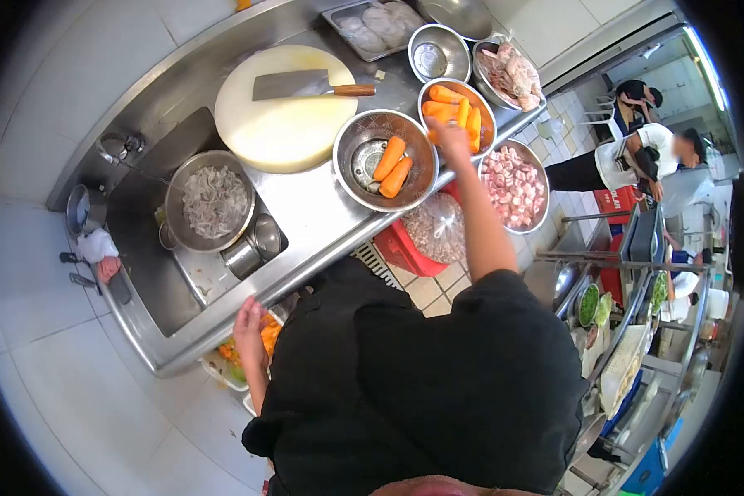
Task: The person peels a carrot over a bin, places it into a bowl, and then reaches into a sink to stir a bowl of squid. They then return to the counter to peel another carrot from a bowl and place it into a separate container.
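My right hand is over the near side of a steel bowl of peeled carrots. Its fingers look spread, and I see no carrot held in them. Beside it stands a perforated steel colander with two carrots inside. My left hand hangs low at the sink's front edge, fingers apart and holding nothing. A cleaver with a wooden handle lies on the round white cutting board, to the left of the colander.
The sink holds a bowl of pale shreds and metal pots. Bowls of diced meat and raw poultry stand at right. Below are a red crate with a filled bag and a bin of peelings. People work beyond.
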A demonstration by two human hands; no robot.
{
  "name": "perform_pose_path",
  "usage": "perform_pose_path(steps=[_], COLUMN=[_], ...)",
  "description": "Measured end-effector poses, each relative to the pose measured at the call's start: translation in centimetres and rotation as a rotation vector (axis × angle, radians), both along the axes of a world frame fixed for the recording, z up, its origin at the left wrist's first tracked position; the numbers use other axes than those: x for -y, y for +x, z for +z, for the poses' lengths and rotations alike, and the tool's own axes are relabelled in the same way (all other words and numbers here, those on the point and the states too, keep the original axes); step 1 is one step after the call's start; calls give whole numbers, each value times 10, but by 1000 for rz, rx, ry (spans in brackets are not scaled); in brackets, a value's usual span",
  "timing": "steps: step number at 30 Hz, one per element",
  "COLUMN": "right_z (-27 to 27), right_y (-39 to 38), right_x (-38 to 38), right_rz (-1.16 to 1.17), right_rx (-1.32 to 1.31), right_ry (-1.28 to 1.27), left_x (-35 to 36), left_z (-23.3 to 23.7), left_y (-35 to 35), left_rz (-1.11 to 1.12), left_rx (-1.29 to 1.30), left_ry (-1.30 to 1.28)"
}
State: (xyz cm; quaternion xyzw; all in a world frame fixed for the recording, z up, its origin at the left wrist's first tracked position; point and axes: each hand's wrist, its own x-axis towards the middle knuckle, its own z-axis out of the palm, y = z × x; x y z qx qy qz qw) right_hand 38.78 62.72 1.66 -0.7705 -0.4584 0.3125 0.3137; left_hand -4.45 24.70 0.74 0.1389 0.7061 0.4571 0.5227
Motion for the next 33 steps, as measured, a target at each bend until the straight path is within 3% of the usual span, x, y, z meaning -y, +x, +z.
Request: perform_pose_path(steps=[1, 3, 6, 9, 10, 13, 15, 16, 17, 20, 23, 26, 29, 33], right_z=[13, -9, -20, -9, 0, 43, 19, 1, 12, 2, -31, -38, -27, 53], right_y=[21, 83, 124, 133, 141, 70, 58, 43, 5, -53, -75, -90, -93, -141], right_x=[-7, -38, -77, -90, -97, -53, -49, -40, -23, 3, -3, 2, 8, 51], right_rz=[-110, -200, -324, -306, -155, -322, -6, 246, 346, 409, 387, 391, 370, 517], right_rx=[145, -8, -35, 121, 351, 604, 546, 260, 343, 498, 595, 587, 504, 435], right_ry=[85, 98, -39, -95, -246, 103, 121, 190, 99, -274, -323, -272, -31, 456], left_x=[0, 0, -10, -23, -27, -32, -32, -32, -30, -21, -12, -1, 7, 17], left_z=[-4, -16, -16, -11, -10, -3, -1, 2, 4, -7, -20, -18, -8, 16], left_y=[-2, -8, -13, -17, -18, -20, -16, -12, -10, -6, 0, -3, 2, 14], left_rz=[-15, -43, -81, -121, -130, -134, -79, -59, -43, -93, -127, -78, 20, 74], left_rx=[-3, -11, -19, -55, -67, -155, -133, -122, -113, -95, -127, -167, -109, 79], left_ry=[-25, -74, -125, -129, -123, -103, -102, -105, -107, -108, -63, -24, 27, 90])
